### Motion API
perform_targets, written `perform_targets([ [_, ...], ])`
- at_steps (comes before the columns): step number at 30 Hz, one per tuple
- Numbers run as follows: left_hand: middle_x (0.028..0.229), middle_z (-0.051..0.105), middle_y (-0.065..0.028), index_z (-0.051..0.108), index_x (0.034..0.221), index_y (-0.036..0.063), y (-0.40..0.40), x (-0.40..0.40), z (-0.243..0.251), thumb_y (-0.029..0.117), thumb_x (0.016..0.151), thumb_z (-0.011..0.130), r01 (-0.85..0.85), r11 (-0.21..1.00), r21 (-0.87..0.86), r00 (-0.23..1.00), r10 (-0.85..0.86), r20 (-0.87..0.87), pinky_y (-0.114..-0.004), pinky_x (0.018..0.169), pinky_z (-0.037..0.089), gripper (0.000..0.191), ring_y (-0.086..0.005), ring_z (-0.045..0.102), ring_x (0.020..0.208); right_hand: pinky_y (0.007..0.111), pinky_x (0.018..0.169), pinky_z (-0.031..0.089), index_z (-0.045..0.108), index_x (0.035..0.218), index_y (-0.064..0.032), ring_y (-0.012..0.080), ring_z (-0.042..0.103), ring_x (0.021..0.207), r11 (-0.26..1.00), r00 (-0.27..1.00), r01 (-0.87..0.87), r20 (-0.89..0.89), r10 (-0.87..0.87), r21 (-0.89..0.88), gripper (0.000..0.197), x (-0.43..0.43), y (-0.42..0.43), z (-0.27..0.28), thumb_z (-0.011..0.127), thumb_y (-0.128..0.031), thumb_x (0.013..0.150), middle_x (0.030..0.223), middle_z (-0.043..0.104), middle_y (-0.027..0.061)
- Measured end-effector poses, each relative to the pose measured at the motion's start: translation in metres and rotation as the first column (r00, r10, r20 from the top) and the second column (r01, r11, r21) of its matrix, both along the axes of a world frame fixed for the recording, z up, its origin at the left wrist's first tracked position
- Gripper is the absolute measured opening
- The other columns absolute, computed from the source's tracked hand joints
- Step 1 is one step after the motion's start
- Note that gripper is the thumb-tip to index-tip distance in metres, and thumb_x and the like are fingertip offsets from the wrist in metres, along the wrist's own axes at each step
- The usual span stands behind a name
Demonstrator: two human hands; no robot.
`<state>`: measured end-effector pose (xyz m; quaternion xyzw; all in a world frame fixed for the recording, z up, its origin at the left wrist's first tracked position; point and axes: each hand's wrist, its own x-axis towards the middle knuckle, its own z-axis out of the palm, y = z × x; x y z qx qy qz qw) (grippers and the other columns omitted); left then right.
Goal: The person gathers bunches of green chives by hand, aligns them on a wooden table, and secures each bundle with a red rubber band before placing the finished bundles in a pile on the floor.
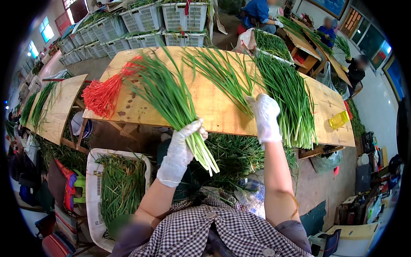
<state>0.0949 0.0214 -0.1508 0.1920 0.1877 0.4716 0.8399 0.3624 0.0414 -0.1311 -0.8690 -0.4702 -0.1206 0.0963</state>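
Observation:
My left hand [183, 144], in a white glove, is closed round a bunch of green garlic chives [167, 93], pale stem ends towards me and leaves fanned over the wooden table [224, 120]. On the tabletop my gloved right hand [266, 117] touches the stem ends of a small loose group of chives [221, 77]; whether its fingers grip them cannot be made out. A thick pile of chives [289, 102] lies just right of that hand, stems over the near edge. Red plastic ties [107, 93] lie in a bundle at the table's left.
A yellow cup [338, 120] lies at the table's right end. Below left stands a white crate [93, 199] of loose greens. Stacked plastic crates [184, 17] stand beyond the table. People work at the far tables, one in a blue jacket [257, 14]. Another board [65, 106] stands left.

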Motion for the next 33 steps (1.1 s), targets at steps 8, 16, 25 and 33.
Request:
perform_targets([
  [8, 0.094, 0.065, -0.0104, 0.059, 0.107, -0.0022, 0.002, -0.003, -0.018, 0.000, 0.085, 0.063, -0.070, 0.997, 0.033, 0.972, 0.076, -0.221, -0.030, 0.070, 0.055, 0.022, -0.0182, 0.064, 0.077, 0.029, 0.058, 0.048, 0.073, 0.084, -0.0070, 0.0108, 0.059, 0.061, 0.957, 0.516, -0.121, -0.807, 0.288, 0.264, 0.029, -0.043, -0.046, 0.021, 0.067, -0.035, 0.084, 0.068, 0.067, 0.0067],
  [16, 0.088, 0.066, -0.0090, 0.061, 0.104, -0.0003, -0.003, 0.011, -0.034, -0.002, 0.080, 0.069, 0.026, 0.998, 0.056, 0.939, -0.005, -0.343, -0.028, 0.069, 0.055, 0.026, -0.0180, 0.065, 0.077, 0.022, 0.063, 0.050, 0.068, 0.102, 0.0033, 0.0086, 0.058, 0.067, 0.886, -0.046, -0.277, -0.926, 0.375, 0.372, 0.022, -0.101, -0.125, -0.030, 0.061, -0.015, 0.092, 0.084, 0.068, 0.0056],
  [25, 0.089, 0.067, -0.0110, 0.062, 0.100, -0.0023, -0.023, 0.016, -0.023, -0.008, 0.077, 0.067, -0.083, 0.997, 0.007, 0.935, 0.080, -0.346, -0.032, 0.069, 0.057, 0.024, -0.0210, 0.067, 0.076, 0.021, 0.068, 0.053, 0.066, 0.100, 0.0067, 0.0116, 0.064, 0.074, 0.897, -0.232, 0.163, -0.867, 0.441, 0.412, 0.019, -0.126, -0.109, -0.038, 0.067, -0.008, 0.087, 0.090, 0.069, 0.0095],
  [33, 0.086, 0.064, -0.0110, 0.060, 0.097, -0.0038, -0.003, 0.000, -0.026, -0.007, 0.078, 0.064, -0.189, 0.975, 0.117, 0.943, 0.213, -0.257, -0.029, 0.067, 0.053, 0.019, -0.0191, 0.063, 0.072, 0.036, 0.080, 0.053, 0.070, 0.103, -0.0089, 0.0264, 0.067, 0.085, 0.694, 0.747, -0.544, -0.650, 0.143, -0.472, 0.043, -0.079, -0.150, -0.074, 0.066, -0.046, 0.081, 0.094, 0.071, 0.0089],
])
